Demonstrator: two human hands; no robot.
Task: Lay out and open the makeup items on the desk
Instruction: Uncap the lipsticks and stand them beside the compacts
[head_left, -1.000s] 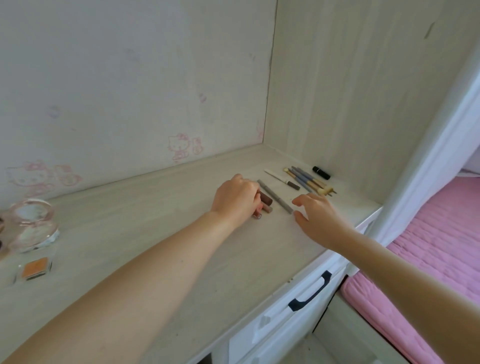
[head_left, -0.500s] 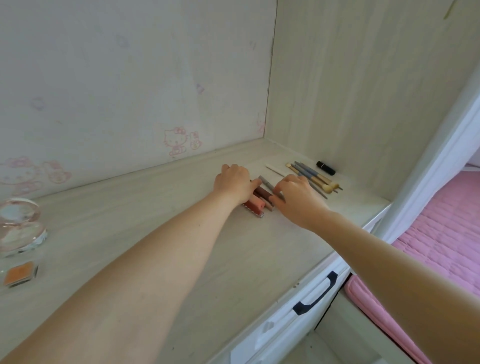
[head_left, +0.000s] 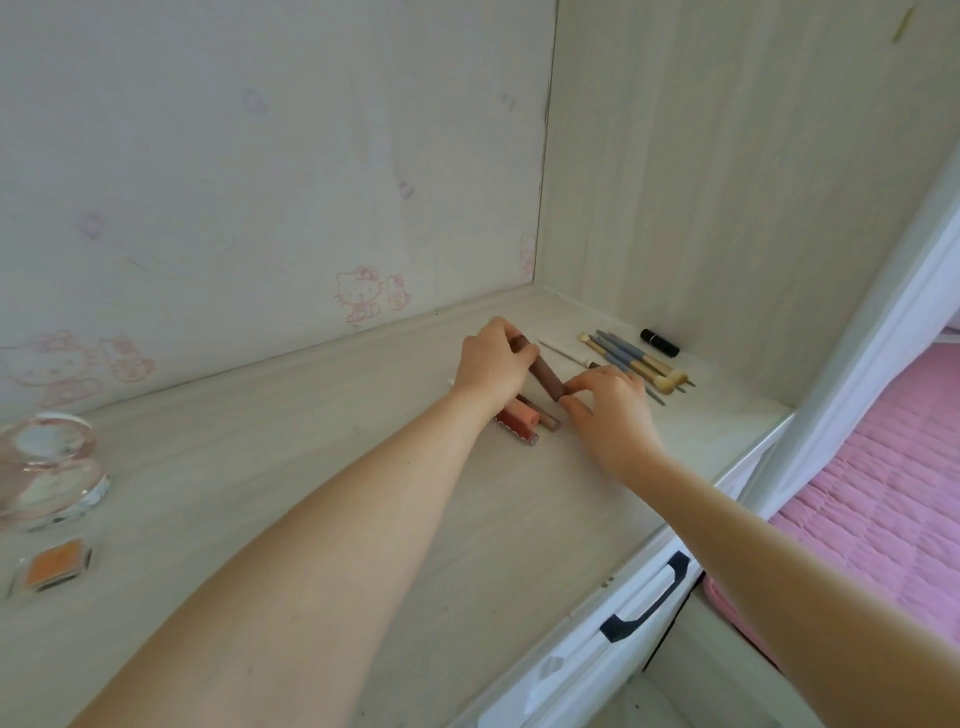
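A brown makeup stick (head_left: 544, 374) is held just above the pale wooden desk (head_left: 322, 467) between both hands. My left hand (head_left: 493, 364) grips its far end and my right hand (head_left: 608, 410) pinches its near end. Under my left wrist lie a pink-capped lip tube (head_left: 519, 420) and a thin brown pencil (head_left: 548, 422). To the right, several brushes and pencils (head_left: 634, 361) lie side by side, with a thin white stick (head_left: 561, 353) on their left and a black lipstick (head_left: 660, 343) beyond them.
A clear round case (head_left: 49, 467) and a small orange compact (head_left: 54, 564) sit at the desk's left edge. The wall and a side panel close off the back and right. A drawer with a dark handle (head_left: 647, 605) is below; a pink bed (head_left: 883, 483) lies right.
My right hand moved left to meet my left hand. The brown stick, earlier down among the items under my left hand, is now lifted and held by both hands.
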